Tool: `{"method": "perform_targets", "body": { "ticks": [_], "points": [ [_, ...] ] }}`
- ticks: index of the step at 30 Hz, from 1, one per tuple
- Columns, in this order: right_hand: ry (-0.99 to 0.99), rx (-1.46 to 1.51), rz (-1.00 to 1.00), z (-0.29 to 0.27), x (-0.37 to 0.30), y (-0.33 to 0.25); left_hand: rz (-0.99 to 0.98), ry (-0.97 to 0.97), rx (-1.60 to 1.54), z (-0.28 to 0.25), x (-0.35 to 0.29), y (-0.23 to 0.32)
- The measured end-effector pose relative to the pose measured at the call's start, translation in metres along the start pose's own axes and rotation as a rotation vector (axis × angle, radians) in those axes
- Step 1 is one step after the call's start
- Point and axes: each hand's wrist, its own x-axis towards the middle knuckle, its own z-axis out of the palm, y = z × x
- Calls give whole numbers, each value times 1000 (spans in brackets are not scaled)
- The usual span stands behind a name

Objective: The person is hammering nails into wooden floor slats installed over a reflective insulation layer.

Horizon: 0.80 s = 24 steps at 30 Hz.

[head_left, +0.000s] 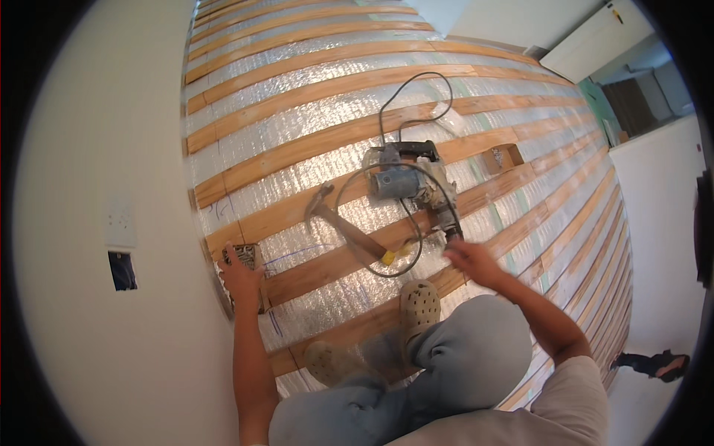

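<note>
At the wall side, my left hand (242, 281) grips the near edge of a small open box of nails or screws (248, 255), fingers bent over its rim. The box rests at the ends of the wooden battens. My right hand (474, 262) is in front of my right knee, its fingers curled together by the chuck end of a rotary hammer drill (424, 182). Whatever those fingers pinch, if anything, is too small to make out. The drill lies across the battens, its black cord (381, 119) looped around it. Between my hands lies a claw hammer (349, 232), its handle end yellow.
Wooden battens (297, 212) run in rows over silvery foil sheeting (301, 163). A second open cardboard box (503, 158) holds small fasteners beyond the drill. The left wall (141, 163) has an open socket hole (121, 270). My clogs (420, 305) stand close in front.
</note>
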Motion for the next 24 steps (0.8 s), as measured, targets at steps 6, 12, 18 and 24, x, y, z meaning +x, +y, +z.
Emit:
{"method": "perform_targets", "body": {
  "ticks": [6, 12, 18, 24],
  "points": [
    [-155, -232, -135, 158, 43, 75, 413, 187, -209, 29, 15, -40],
    [87, -487, -504, 201, 56, 93, 108, 98, 22, 19, 9, -31],
    [-161, -2, -811, 163, 86, 59, 30, 44, 103, 20, 12, -23],
    [99, 186, -342, -31, 79, 17, 172, 100, 19, 19, 0, -33]
  ]
}}
